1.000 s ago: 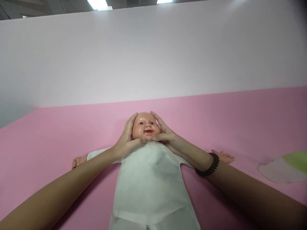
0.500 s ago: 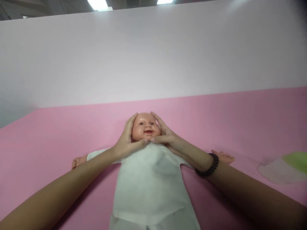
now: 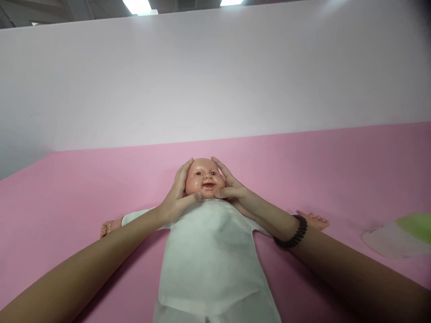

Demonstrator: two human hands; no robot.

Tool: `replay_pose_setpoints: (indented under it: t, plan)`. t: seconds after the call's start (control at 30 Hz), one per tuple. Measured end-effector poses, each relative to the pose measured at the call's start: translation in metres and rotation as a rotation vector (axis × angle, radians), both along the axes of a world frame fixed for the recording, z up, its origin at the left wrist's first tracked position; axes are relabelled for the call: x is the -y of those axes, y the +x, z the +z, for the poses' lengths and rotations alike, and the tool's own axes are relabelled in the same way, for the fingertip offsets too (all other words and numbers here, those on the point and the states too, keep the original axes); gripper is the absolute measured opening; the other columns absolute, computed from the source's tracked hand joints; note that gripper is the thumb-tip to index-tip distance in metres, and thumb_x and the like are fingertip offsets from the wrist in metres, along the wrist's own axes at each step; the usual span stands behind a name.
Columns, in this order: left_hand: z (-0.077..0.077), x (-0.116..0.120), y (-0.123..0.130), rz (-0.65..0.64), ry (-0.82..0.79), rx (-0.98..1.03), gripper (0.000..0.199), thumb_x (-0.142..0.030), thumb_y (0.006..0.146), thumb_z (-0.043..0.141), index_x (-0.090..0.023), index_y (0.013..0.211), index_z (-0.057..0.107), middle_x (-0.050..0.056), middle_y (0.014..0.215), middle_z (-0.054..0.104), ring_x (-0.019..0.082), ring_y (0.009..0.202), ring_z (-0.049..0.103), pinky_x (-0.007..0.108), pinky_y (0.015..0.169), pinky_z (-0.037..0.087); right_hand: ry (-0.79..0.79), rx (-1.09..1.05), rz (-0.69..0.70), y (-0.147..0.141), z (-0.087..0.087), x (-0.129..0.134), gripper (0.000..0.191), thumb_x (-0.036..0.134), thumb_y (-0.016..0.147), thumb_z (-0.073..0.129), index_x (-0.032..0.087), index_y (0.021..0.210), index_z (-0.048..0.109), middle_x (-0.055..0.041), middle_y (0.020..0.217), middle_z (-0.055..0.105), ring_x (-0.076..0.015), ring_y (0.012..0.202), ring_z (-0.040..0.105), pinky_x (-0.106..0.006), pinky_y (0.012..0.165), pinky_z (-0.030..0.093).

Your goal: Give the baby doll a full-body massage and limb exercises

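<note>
A baby doll (image 3: 208,251) in a white cloth body lies on its back with its arms spread out to both sides. Its hard plastic head (image 3: 204,172) faces up between my two hands. My left hand (image 3: 177,197) cups the left side of the head, thumb at the chin. On the other side my right hand (image 3: 235,193) wraps round the cheek, its thumb along the jaw. A dark coiled band (image 3: 292,233) circles my right wrist. The doll's legs run out of view at the bottom.
A pink surface (image 3: 336,175) lies under the doll. Behind it rises a white wall (image 3: 215,80). At the right edge lies a flat, pale and green item (image 3: 400,237), blurred and cut off by the frame.
Both thumbs have moved apart and slightly up, from meeting under the chin to its two sides. The doll and the rest of my hands have stayed in place.
</note>
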State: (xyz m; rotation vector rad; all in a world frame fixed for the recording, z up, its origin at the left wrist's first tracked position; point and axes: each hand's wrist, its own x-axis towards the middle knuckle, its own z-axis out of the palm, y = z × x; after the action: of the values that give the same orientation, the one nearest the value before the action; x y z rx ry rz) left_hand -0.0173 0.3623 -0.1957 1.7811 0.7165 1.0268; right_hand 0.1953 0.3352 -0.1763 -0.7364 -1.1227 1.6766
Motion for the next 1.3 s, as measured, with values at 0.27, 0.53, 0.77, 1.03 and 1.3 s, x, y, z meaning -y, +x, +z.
replay_pose_setpoints:
  t: [0.27,0.53,0.77,1.03,1.3]
  plan:
    - [-0.0002,0.0017,0.002,0.029,0.031,-0.021,0.098,-0.042,0.085,0.077,-0.04,0.162,0.017,0.005,0.17,0.015,0.037,0.155,0.02,0.06,0.126,0.025,0.042,0.025,0.033,0.0008,0.0005,0.0044,0.117,0.016,0.07,0.085,0.049,0.161,0.019,-0.0012,0.171,0.012,-0.0294,0.142,0.049,-0.044,0.113,0.05]
    - [-0.0019,-0.0002,0.0023,0.02,0.032,0.005,0.095,-0.039,0.086,0.076,-0.041,0.162,0.019,0.005,0.169,0.018,0.037,0.155,0.022,0.06,0.126,0.025,0.003,0.016,0.015,0.0007,-0.0002,0.0032,0.114,0.011,0.071,0.08,0.05,0.16,0.021,0.0004,0.171,0.013,-0.0279,0.137,0.055,-0.043,0.109,0.054]
    - [-0.0048,-0.0047,-0.0006,-0.014,0.054,0.012,0.09,-0.035,0.088,0.071,-0.04,0.162,0.02,0.003,0.17,0.017,0.036,0.156,0.019,0.059,0.127,0.022,-0.01,-0.012,-0.013,-0.0008,-0.0025,-0.0016,0.109,0.007,0.071,0.074,0.047,0.16,0.024,0.0002,0.167,0.027,-0.0254,0.14,0.052,-0.04,0.111,0.052]
    - [-0.0011,-0.0003,0.0019,0.012,0.05,0.002,0.094,-0.042,0.086,0.076,-0.041,0.162,0.02,0.004,0.17,0.016,0.037,0.156,0.019,0.061,0.126,0.023,0.039,0.027,0.03,0.002,-0.0049,0.001,0.117,0.016,0.071,0.085,0.051,0.16,0.018,-0.0008,0.17,0.016,-0.0286,0.14,0.052,-0.044,0.111,0.052]
    - [-0.0002,0.0019,0.0036,0.04,0.031,-0.013,0.098,-0.044,0.084,0.078,-0.042,0.162,0.019,0.005,0.169,0.017,0.038,0.155,0.022,0.063,0.125,0.024,0.041,0.04,0.03,0.0015,-0.0065,0.0002,0.118,0.017,0.071,0.086,0.051,0.16,0.017,-0.0016,0.168,0.022,-0.0274,0.136,0.056,-0.045,0.111,0.052]
